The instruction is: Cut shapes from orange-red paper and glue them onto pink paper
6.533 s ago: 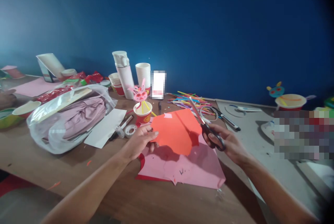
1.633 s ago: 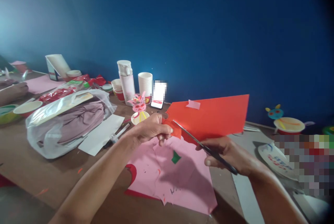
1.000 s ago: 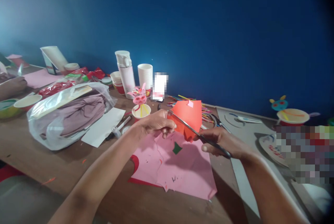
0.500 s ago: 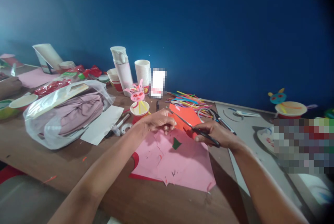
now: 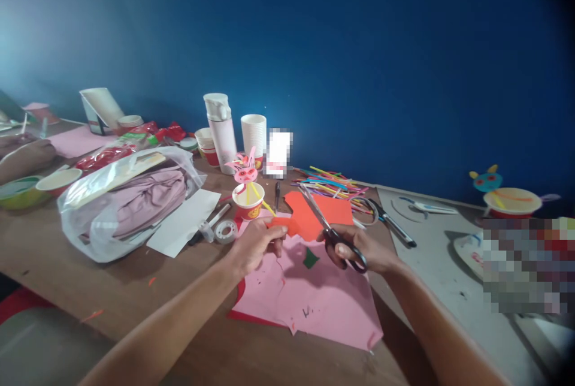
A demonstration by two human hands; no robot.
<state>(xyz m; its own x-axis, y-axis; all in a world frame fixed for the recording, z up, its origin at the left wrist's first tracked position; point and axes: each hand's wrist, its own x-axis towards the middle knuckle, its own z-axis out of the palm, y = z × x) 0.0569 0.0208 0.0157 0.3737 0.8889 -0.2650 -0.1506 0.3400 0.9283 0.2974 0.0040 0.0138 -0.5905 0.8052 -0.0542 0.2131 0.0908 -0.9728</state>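
Note:
My left hand (image 5: 260, 246) pinches a small piece of orange paper (image 5: 283, 225) between thumb and fingers. My right hand (image 5: 354, 247) grips black-handled scissors (image 5: 321, 213), whose blades point up and to the left in front of a larger orange sheet (image 5: 335, 211). Whether the small piece is joined to that sheet I cannot tell. Below both hands lies a pink sheet (image 5: 314, 308) with a scrap of green paper (image 5: 310, 258) on it. Just beyond my left hand stands a paper cup (image 5: 250, 201) topped by a pink animal face.
A clear plastic bag (image 5: 81, 233), white paper (image 5: 179, 230) and a tape roll (image 5: 226, 231) lie left. Behind are a flask (image 5: 222, 143), stacked cups (image 5: 254, 134) and colourful sticks (image 5: 326, 179). A box cutter (image 5: 398, 227) is at right. Another person's hand (image 5: 29, 157) shows far left.
The scissors have swung to a steeper angle, away from my left hand, and the small orange piece now shows in its fingers. More of the orange sheet is visible. The whole view has shifted slightly.

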